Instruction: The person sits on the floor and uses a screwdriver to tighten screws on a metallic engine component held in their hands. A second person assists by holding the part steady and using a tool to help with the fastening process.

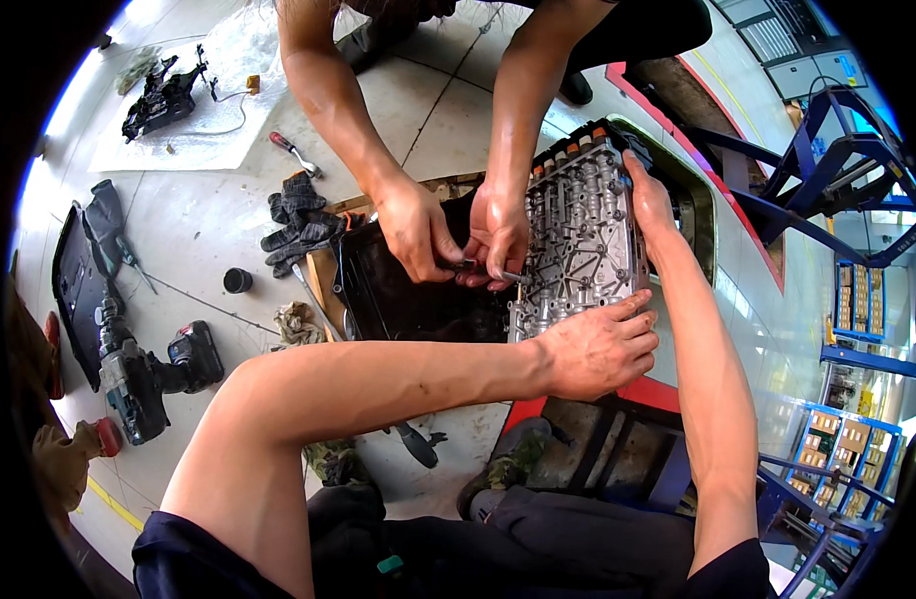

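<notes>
A silver-grey metal valve body (578, 235) with many channels and bolt holes stands tilted in front of me. My left hand (596, 344) is closed on its near edge, thumb and fingers curled over the corner. Along its far right edge my right hand (650, 198) grips it, partly hidden behind the edge. Opposite me, a co-worker's two hands (415, 232) meet at the left side of the valve body. Between their fingers is a small metal pin-like piece (513, 277), with something dark beside it that I cannot make out.
A black tray-like housing (408, 290) lies left of the valve body. Around it are dark gloves (296, 225), a screwdriver (295, 154), a black cup (237, 281) and a cordless power tool (138, 379). A blue metal frame (807, 180) stands at the right.
</notes>
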A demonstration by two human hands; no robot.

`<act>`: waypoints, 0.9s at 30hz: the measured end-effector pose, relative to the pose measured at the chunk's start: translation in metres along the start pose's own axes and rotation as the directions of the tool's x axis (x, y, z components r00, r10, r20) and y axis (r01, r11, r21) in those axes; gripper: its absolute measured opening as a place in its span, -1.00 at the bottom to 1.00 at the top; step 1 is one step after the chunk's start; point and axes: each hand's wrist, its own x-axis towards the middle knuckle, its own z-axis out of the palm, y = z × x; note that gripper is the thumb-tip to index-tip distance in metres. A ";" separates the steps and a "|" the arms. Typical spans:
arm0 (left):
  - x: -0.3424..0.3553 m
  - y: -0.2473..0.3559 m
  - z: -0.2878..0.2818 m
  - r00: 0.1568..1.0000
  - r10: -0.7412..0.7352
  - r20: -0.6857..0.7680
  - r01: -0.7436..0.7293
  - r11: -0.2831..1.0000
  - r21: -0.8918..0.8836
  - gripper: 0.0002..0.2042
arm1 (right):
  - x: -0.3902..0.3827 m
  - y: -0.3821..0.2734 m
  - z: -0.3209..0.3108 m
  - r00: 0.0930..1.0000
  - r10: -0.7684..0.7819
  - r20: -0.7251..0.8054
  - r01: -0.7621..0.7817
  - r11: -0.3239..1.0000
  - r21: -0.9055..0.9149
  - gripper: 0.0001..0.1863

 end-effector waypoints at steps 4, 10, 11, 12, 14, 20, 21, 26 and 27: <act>0.000 -0.001 0.001 1.000 0.004 -0.010 -0.004 1.000 0.010 -0.74 | 0.000 0.000 0.001 1.000 0.002 -0.003 -0.002 1.000 -0.015 -0.24; 0.001 -0.001 0.003 0.999 0.019 -0.038 -0.019 1.000 0.012 -0.78 | 0.000 -0.001 -0.003 1.000 0.000 -0.030 -0.002 0.998 -0.057 -0.19; 0.001 0.001 0.004 0.999 0.010 -0.052 -0.010 1.000 -0.003 -0.78 | 0.002 0.003 -0.003 1.000 0.012 -0.027 -0.013 0.999 -0.045 -0.20; 0.003 0.000 0.007 0.998 0.009 -0.069 -0.011 1.000 -0.015 -0.78 | 0.008 0.005 -0.008 0.999 0.016 -0.031 -0.017 0.999 -0.033 -0.20; 0.001 0.000 0.005 0.998 0.007 -0.063 -0.007 1.000 -0.010 -0.78 | 0.000 0.001 -0.006 0.999 0.035 0.009 -0.035 0.999 0.027 -0.24; -0.005 -0.001 0.004 1.000 -0.020 -0.011 0.020 1.000 -0.015 -0.74 | -0.007 -0.006 0.013 0.999 -0.034 -0.025 0.034 0.999 -0.019 -0.23; -0.004 0.002 0.003 1.000 -0.013 0.009 0.014 0.999 -0.038 -0.70 | -0.010 -0.002 0.010 0.998 -0.042 -0.041 0.041 0.999 -0.022 -0.21; 0.004 0.000 0.003 1.000 0.014 -0.014 -0.014 1.000 0.003 -0.70 | 0.006 0.005 -0.009 0.998 -0.047 -0.039 0.044 0.997 -0.065 -0.18; 0.003 -0.001 0.004 1.000 0.010 -0.024 -0.010 1.000 0.004 -0.71 | 0.004 0.003 -0.004 0.998 -0.047 -0.050 0.044 0.997 -0.062 -0.27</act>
